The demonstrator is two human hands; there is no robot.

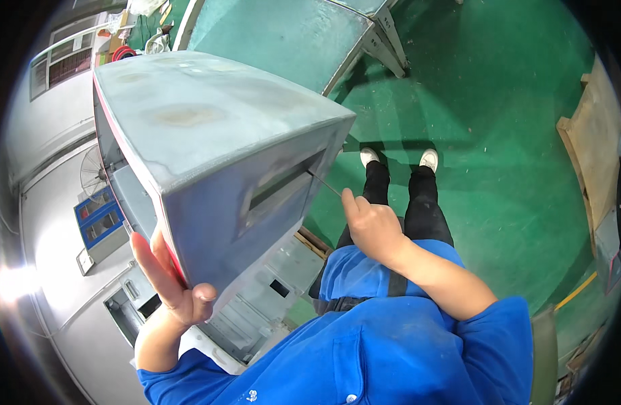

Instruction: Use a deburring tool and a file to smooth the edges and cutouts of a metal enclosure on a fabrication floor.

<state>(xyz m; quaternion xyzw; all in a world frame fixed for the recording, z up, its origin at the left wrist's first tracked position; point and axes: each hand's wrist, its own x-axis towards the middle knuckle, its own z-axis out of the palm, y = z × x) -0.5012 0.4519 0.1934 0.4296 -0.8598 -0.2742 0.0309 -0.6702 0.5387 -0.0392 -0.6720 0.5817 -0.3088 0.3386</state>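
A large grey box-shaped casing (229,115) with a red-edged rim stands tilted in front of me, to the left. Its side wall has a rectangular slot (283,185) with a raised frame. At the lower left corner, my left hand (175,290) grips the rim, thumb on the outer wall and fingers along the open side. My right hand (372,226) is closed around a thin dark rod-like tool (331,187). The tool's far tip reaches the slot's edge. Its handle end is hidden in my fist, so I cannot tell its exact kind.
Beyond the casing stands a grey metal table (277,40) with legs. Below lie more grey metal housings (250,310). A blue-framed cabinet (98,219) and a fan (93,169) are at the left. Wooden boards (590,148) lean at the right, over green floor (499,135).
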